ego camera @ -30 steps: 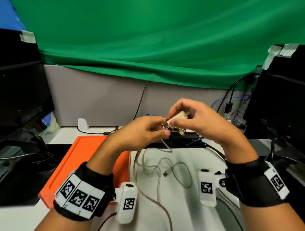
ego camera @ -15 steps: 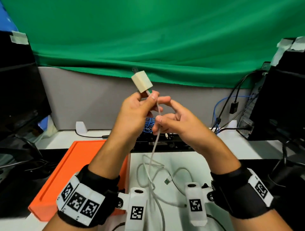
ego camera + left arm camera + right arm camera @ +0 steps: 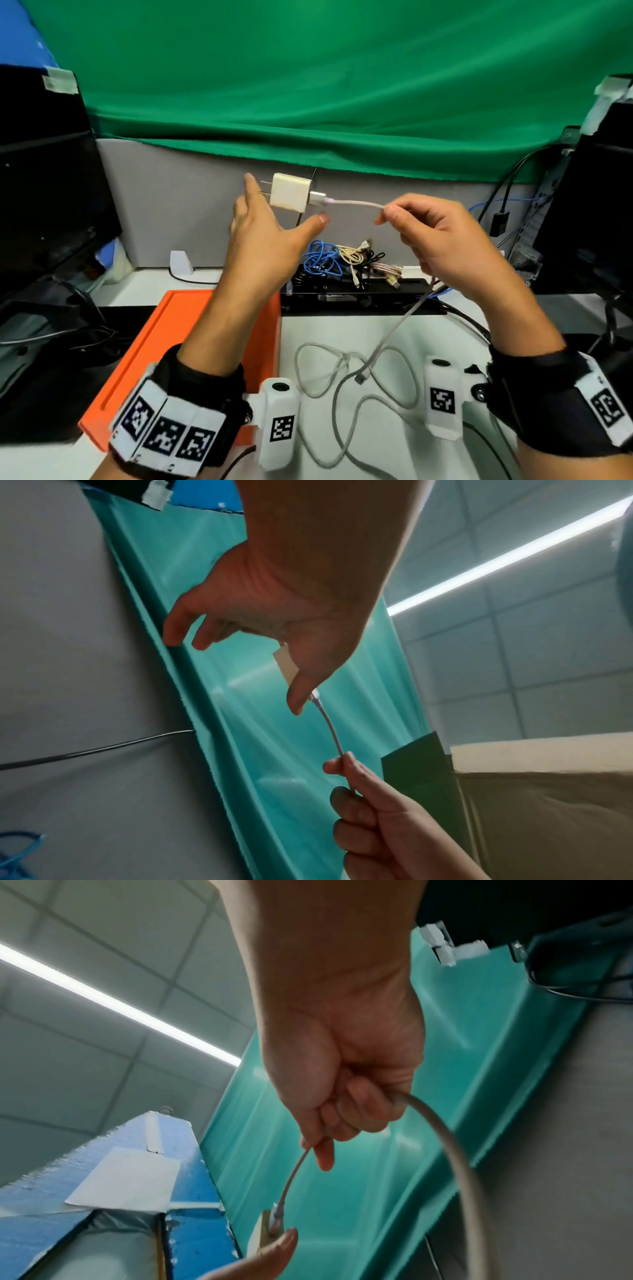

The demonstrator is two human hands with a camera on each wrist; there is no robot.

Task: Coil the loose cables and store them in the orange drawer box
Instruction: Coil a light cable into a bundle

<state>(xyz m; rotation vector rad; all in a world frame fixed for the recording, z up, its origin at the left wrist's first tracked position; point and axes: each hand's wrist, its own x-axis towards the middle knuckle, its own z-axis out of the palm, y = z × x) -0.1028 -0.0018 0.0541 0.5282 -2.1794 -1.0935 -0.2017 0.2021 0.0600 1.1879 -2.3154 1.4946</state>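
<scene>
Cable (image 3: 356, 202) runs level in the head view from a charger (image 3: 290, 196) to the right hand (image 3: 442, 240), which pinches it; slack drops to the table (image 3: 445, 329) right of the orange box (image 3: 164, 346). Left wrist view: left hand (image 3: 274, 607) spread, fingers relaxed, charger (image 3: 286, 666) by its thumb, contact unclear. Right wrist view: right hand (image 3: 342, 1074) curled round the cable (image 3: 455, 1150).

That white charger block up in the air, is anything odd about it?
Yes: the charger block floats ungripped beside the open left hand, dangling only from the pale cable pinched by the right hand.
</scene>
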